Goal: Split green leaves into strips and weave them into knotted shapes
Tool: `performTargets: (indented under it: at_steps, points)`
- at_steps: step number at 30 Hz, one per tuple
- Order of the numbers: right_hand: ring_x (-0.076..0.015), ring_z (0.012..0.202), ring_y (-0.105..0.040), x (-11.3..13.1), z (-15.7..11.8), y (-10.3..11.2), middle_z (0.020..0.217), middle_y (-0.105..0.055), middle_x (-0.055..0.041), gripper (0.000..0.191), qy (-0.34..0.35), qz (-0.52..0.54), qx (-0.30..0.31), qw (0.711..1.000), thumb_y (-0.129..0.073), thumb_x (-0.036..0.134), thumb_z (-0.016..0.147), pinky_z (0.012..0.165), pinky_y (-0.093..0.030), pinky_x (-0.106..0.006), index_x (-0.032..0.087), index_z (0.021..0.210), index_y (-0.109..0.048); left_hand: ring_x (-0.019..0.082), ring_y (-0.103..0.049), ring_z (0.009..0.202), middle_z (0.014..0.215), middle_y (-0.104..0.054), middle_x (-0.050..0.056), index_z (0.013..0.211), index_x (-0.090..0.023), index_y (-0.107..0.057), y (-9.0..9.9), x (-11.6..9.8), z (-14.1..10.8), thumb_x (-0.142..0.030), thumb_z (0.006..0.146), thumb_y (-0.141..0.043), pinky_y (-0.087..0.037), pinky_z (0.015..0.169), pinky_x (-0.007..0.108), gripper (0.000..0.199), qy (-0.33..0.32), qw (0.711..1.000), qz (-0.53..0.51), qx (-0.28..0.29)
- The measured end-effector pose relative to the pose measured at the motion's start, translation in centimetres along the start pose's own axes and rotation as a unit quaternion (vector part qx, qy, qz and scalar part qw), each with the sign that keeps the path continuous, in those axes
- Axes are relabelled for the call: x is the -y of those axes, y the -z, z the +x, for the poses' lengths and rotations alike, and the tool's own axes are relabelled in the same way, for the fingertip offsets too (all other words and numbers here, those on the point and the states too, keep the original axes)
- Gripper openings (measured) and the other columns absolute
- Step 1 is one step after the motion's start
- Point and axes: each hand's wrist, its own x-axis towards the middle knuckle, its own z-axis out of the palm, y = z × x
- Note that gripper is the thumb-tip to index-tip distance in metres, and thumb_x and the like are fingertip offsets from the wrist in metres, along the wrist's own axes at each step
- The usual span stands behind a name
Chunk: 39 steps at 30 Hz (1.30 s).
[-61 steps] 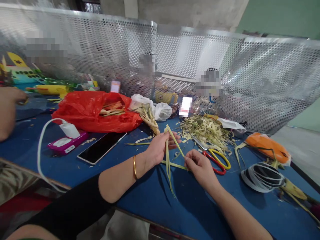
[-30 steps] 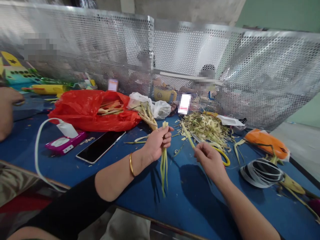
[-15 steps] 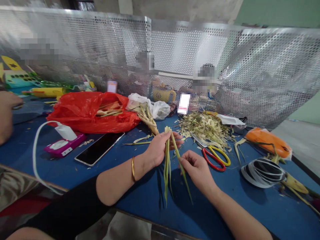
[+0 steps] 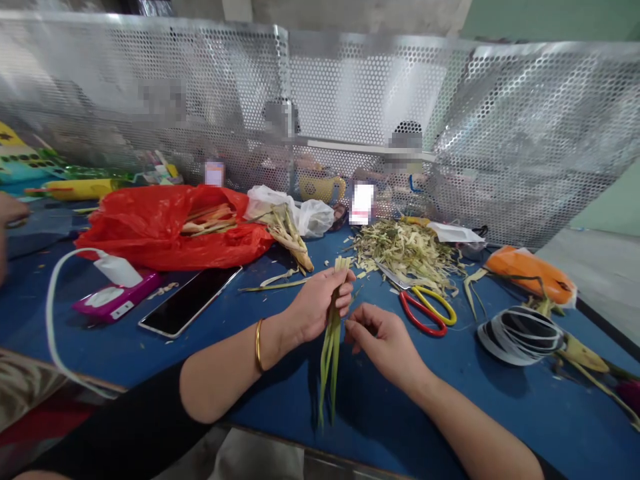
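A blue table spans the view, with a perforated metal screen standing along its far side. On the table's left half lies a red plastic bag, its opening showing dry husk strips; a white plastic bag and a husk bundle sit at its right end. Right of these spreads a heap of shredded leaf scraps.

In front of the red bag, a dark-screened phone lies flat, just beside a purple power strip with a white charger in it. An orange packet rests toward the right edge, and nearer is a roll of white strapping. Scissors with one red and one yellow handle lie between the heap and the right hand — their blades point toward the scraps.

The left hand closes around a bunch of green leaf strips, gripping it near the top; the strips hang down over the table's near part. The right hand is just beside them, fingers curled and thumb near the fingertips — whether it pinches a strip, I cannot tell.
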Motion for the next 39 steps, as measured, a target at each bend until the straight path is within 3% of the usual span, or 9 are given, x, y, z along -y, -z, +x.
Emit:
performTargets:
  at_steps: [3, 6, 8, 13, 18, 28, 36, 39]
  points:
    - [-0.0150, 0.067, -0.061, 0.1, 0.1, 1.2, 0.080, -0.066, -0.0038, 0.016, 0.072, -0.079, -0.119, 0.987, -0.051, 0.032, 0.088, 0.063, -0.050, -0.027, 0.019, 0.091, -0.060, 0.003, -0.026, 0.038, 0.054, -0.033, -0.008, 0.077, -0.016, -0.052, -0.2, -0.3, -0.4, -0.029, 0.087, -0.056, -0.024, 0.035, 0.013, 0.017, 0.042, 0.999, 0.014, 0.013]
    - [-0.0196, 0.094, -0.063, 0.1, 0.3, 2.4, 0.117, -0.063, -0.0104, 0.034, 0.142, -0.113, -0.191, 0.965, -0.047, 0.031, 0.092, 0.084, -0.051, -0.034, 0.021, 0.123, -0.054, 0.003, -0.023, 0.037, 0.052, -0.032, -0.008, 0.077, -0.016, -0.053, -0.4, -0.3, -0.9, -0.032, 0.090, -0.052, -0.021, 0.036, 0.014, 0.021, 0.115, 0.990, 0.049, 0.057]
    - [-0.0211, 0.107, -0.060, 0.1, 0.5, 2.8, 0.129, -0.058, -0.0101, 0.040, 0.167, -0.126, -0.174, 0.962, -0.044, 0.029, 0.094, 0.094, -0.047, -0.037, 0.024, 0.134, -0.049, 0.003, -0.024, 0.038, 0.052, -0.032, -0.008, 0.078, -0.016, -0.053, -0.5, -0.1, -1.2, -0.036, 0.089, -0.052, -0.022, 0.036, 0.014, 0.023, 0.155, 0.982, 0.070, 0.085]
    - [-0.0227, 0.114, -0.059, -0.5, 0.8, 2.7, 0.124, -0.064, -0.0080, 0.037, 0.165, -0.134, -0.092, 0.973, -0.042, 0.029, 0.095, 0.100, -0.045, -0.040, 0.023, 0.128, -0.058, 0.003, -0.025, 0.038, 0.053, -0.035, -0.009, 0.080, -0.018, -0.052, -0.3, 0.7, -1.1, -0.041, 0.085, -0.060, -0.022, 0.037, 0.016, 0.025, 0.198, 0.970, 0.096, 0.100]
    - [-0.0219, 0.118, -0.057, -0.9, 1.0, 2.6, 0.126, -0.063, -0.0078, 0.037, 0.145, -0.102, -0.100, 0.979, -0.043, 0.030, 0.094, 0.103, -0.043, -0.040, 0.021, 0.126, -0.060, 0.003, -0.024, 0.038, 0.052, -0.033, -0.009, 0.078, -0.017, -0.051, -0.3, 0.7, -1.0, -0.041, 0.085, -0.059, -0.020, 0.038, 0.016, 0.026, 0.196, 0.971, 0.105, 0.093]
    - [-0.0216, 0.104, -0.064, -1.0, 1.2, 2.9, 0.112, -0.070, -0.0068, 0.034, 0.151, -0.096, -0.079, 0.981, -0.045, 0.031, 0.093, 0.094, -0.049, -0.039, 0.023, 0.118, -0.067, 0.003, -0.022, 0.038, 0.052, -0.033, -0.009, 0.079, -0.017, -0.053, -0.1, 1.0, -1.0, -0.039, 0.086, -0.058, -0.020, 0.037, 0.015, 0.023, 0.200, 0.970, 0.110, 0.081]
    - [-0.0217, 0.108, -0.063, -1.0, 1.3, 2.8, 0.112, -0.070, -0.0068, 0.034, 0.140, -0.075, -0.053, 0.986, -0.045, 0.030, 0.093, 0.096, -0.048, -0.038, 0.022, 0.116, -0.068, 0.003, -0.021, 0.037, 0.051, -0.030, -0.009, 0.075, -0.017, -0.052, -0.1, 1.1, -0.9, -0.033, 0.087, -0.054, -0.018, 0.036, 0.014, 0.021, 0.205, 0.968, 0.122, 0.075]
    - [-0.0217, 0.115, -0.059, -0.9, 1.3, 3.0, 0.121, -0.067, -0.0066, 0.036, 0.121, -0.050, -0.048, 0.990, -0.048, 0.032, 0.091, 0.101, -0.044, -0.038, 0.022, 0.122, -0.064, 0.003, -0.021, 0.037, 0.052, -0.030, -0.009, 0.073, -0.017, -0.050, -0.1, 0.8, -0.9, -0.034, 0.087, -0.055, -0.017, 0.036, 0.014, 0.022, 0.194, 0.972, 0.115, 0.073]
